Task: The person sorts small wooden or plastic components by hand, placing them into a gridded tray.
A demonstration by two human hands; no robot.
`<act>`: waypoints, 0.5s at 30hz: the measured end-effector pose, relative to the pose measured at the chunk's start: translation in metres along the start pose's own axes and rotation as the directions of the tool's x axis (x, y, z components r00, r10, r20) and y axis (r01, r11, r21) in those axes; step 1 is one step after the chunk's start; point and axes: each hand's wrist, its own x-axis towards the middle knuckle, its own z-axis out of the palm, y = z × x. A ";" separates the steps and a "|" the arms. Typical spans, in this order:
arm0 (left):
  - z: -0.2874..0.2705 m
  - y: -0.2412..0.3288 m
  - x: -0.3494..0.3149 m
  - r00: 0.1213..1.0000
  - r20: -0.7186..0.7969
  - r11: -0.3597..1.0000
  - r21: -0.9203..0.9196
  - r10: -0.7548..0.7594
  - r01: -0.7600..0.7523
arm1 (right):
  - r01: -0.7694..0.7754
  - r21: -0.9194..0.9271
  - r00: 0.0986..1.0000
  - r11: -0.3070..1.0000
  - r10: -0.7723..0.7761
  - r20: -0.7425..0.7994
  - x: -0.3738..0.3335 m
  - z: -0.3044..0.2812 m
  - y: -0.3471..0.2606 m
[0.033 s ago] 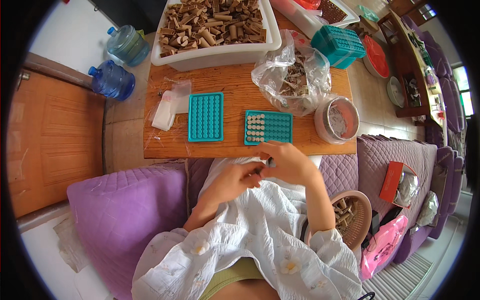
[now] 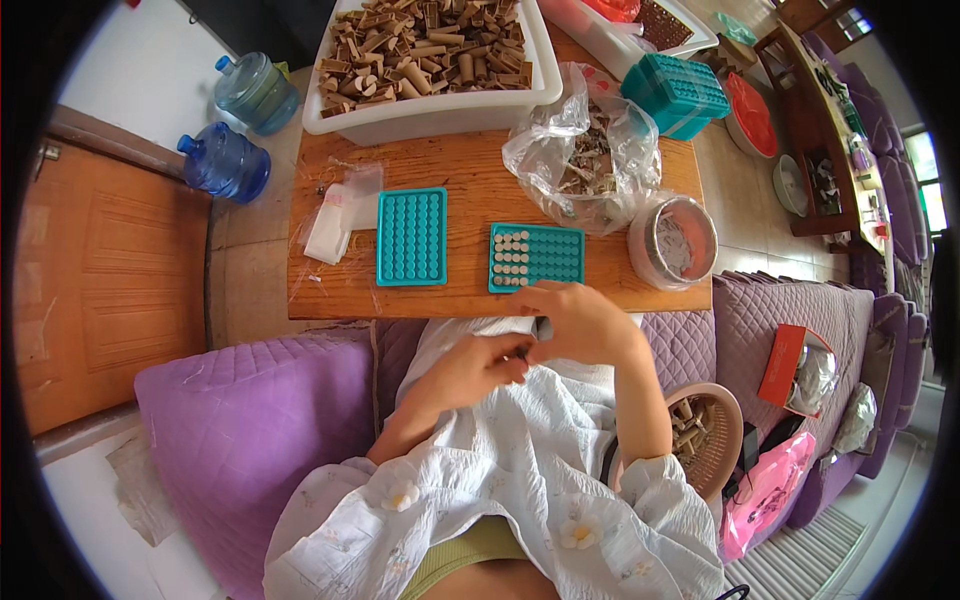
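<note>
Over my lap, just off the table's front edge, both hands work close together. My left hand (image 2: 478, 370) is closed, pinching a small dark piece (image 2: 518, 352) whose kind is too small to tell. Touching or nearly touching it, my right hand (image 2: 580, 325) has its fingers curled; what they hold, if anything, is hidden. Right beyond the right fingers lies a teal tray (image 2: 560, 255) with round hollows. Its left columns carry several small pale round pieces (image 2: 512, 245). Further left on the table is a second teal tray (image 2: 412, 237), its hollows unfilled.
At the back of the table (image 2: 450, 165) stands a white bin (image 2: 430, 115) heaped with brown tube-shaped pieces. A clear plastic bag (image 2: 535, 155), a round tub (image 2: 650, 245) and stacked teal trays (image 2: 675, 95) stand right. Plastic sleeves (image 2: 330, 225) lie left. A pink basket (image 2: 728, 440) sits by my right elbow.
My left fingers have shifted slightly, and the small dark piece between them shows a little more. The trays and their contents look the same.
</note>
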 end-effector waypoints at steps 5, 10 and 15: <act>0.010 0.005 0.002 0.989 0.117 0.870 -0.492 0.086 -0.018 | 0.167 0.070 0.982 0.983 -0.172 0.073 0.046 -0.046 -0.001; -0.004 0.012 -0.003 0.964 0.262 0.902 -0.424 0.041 0.077 | 0.062 -0.212 0.756 0.975 -0.184 -0.628 0.141 -0.097 0.028; -0.013 0.008 -0.007 0.961 0.276 0.898 -0.424 0.006 0.116 | -0.239 -0.576 0.849 0.781 -0.119 -0.514 0.221 -0.114 0.082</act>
